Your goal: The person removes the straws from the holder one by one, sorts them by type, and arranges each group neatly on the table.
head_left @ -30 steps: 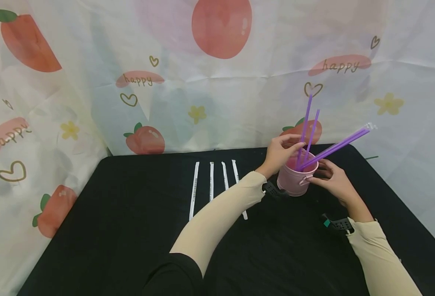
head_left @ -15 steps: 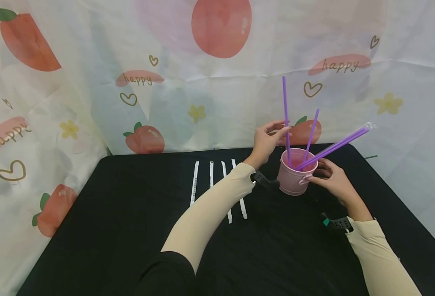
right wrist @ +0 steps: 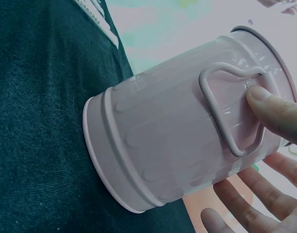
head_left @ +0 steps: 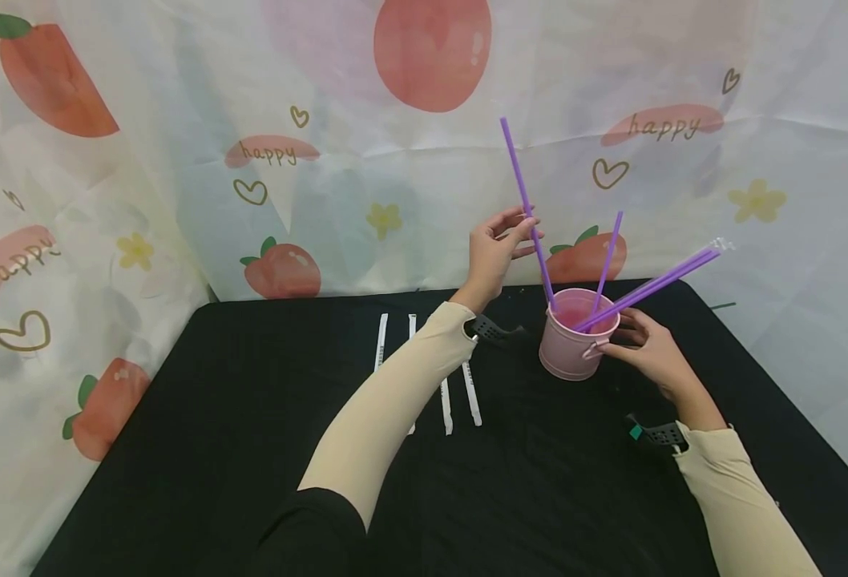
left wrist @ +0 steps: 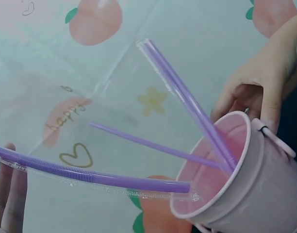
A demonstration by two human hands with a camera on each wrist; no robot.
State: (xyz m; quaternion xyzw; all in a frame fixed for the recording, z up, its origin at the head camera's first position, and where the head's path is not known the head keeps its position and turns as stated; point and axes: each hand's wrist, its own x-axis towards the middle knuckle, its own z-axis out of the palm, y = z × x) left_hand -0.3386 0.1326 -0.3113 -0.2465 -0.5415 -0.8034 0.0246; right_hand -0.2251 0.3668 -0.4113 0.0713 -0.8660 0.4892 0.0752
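Observation:
My left hand [head_left: 494, 252] pinches a purple straw [head_left: 514, 164] around its middle. The left wrist view shows a clear wrapper on this straw [left wrist: 134, 183], its lower end right by the bucket's rim. The small pink bucket [head_left: 568, 353] stands a little tilted at the right of the table. More purple straws [head_left: 648, 290] lean out of it to the right, some with clear wrapper ends, and a single straw [head_left: 609, 256] stands steeper. My right hand [head_left: 651, 353] grips the bucket's side, its thumb [right wrist: 274, 109] on the looped handle [right wrist: 214, 109].
Several white paper-wrapped sticks [head_left: 381, 340] lie in a row on the black tablecloth [head_left: 265, 417], partly hidden by my left sleeve [head_left: 388, 413]. A fruit-print curtain [head_left: 352, 64] hangs behind and at the left side.
My left hand has moved left and up with the purple straw, which has risen from inside the bucket to its left rim and now tilts left. The right hand stays on the bucket.

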